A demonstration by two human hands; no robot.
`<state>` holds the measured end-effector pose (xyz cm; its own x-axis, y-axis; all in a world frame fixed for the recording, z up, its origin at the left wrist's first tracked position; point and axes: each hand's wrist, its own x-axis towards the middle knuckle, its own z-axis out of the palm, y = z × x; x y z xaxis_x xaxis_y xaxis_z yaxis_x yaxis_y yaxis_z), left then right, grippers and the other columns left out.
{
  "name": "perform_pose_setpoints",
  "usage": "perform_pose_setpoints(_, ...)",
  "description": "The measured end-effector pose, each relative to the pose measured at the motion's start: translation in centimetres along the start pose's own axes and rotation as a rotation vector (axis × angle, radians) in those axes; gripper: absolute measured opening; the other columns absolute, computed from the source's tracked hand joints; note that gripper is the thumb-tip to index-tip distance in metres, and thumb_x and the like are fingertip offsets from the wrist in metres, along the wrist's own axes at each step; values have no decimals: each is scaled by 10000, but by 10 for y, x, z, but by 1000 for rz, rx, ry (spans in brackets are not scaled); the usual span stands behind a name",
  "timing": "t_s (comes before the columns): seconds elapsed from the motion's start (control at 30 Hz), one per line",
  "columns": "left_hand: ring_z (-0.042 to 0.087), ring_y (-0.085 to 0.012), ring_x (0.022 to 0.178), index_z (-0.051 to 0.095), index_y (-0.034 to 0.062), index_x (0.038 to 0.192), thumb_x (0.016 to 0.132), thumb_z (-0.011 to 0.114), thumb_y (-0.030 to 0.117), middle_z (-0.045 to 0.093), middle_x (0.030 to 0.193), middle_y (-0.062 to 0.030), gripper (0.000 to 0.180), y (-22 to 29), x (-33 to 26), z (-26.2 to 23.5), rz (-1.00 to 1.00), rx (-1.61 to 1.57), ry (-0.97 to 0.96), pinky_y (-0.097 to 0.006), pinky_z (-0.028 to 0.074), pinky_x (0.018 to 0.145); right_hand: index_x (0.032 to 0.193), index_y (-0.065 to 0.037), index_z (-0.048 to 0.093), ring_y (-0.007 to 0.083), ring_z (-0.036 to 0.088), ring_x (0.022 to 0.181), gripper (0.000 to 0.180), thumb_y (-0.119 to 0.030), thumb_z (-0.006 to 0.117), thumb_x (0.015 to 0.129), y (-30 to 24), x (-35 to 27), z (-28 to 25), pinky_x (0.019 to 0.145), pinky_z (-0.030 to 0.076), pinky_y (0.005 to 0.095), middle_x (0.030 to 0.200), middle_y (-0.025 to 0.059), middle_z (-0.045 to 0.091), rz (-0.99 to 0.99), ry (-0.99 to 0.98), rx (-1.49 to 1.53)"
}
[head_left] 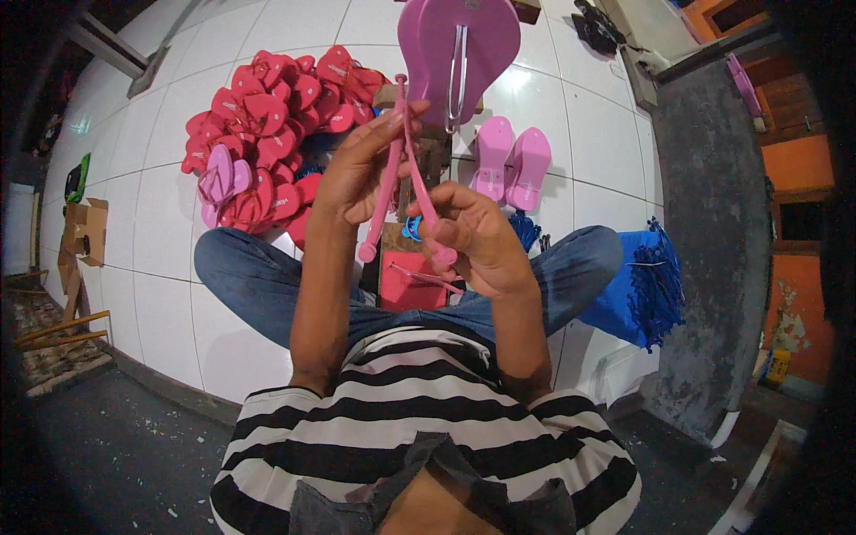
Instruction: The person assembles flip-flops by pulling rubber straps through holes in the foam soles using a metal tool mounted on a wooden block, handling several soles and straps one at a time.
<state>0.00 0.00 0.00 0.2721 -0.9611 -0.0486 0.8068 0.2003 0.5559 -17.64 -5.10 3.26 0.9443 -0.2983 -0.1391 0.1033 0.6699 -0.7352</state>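
Note:
A pink flip-flop strap [385,201] with plugs at its ends hangs in a narrow V between my hands. My left hand [352,174] pinches it near the joined upper end. Lower down, my right hand [486,241] is closed on the right-hand branch near its end plug. Just beyond my fingers, a purple-pink flip-flop sole [428,53] is propped up, with a long looped metal tool [458,71] against it. Between my legs lies a red-pink flat piece [412,283] with a thin pink strip across it.
A big heap of red flip-flops [267,125] lies on the white tile floor to the left, with a few purple ones [223,178]. Two pink soles [508,160] rest ahead right. Blue straps [651,276] hang over a blue bundle beside my right knee. A cardboard box [89,232] stands far left.

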Motion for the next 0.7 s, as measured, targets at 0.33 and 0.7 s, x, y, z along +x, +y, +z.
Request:
perform_pose_setpoints(0.33, 611, -109, 782, 473, -50, 1247, 935, 526, 157, 593, 955, -60, 379, -4, 3, 0, -31, -55, -56, -237, 592, 658, 1043, 24, 522, 81, 506, 543, 359, -158, 721, 807, -2, -2, 4, 451, 397, 196, 702, 40, 545, -17, 57, -68)
perform_pose_setpoints(0.7, 635, -133, 812, 478, -46, 1239, 930, 534, 168, 594, 941, -58, 380, -4, 1, -2, -46, -65, -63, -237, 599, 633, 1036, 25, 521, 69, 567, 647, 351, -95, 735, 785, -4, -1, 10, 575, 465, 179, 791, 39, 586, -51, 85, -116)
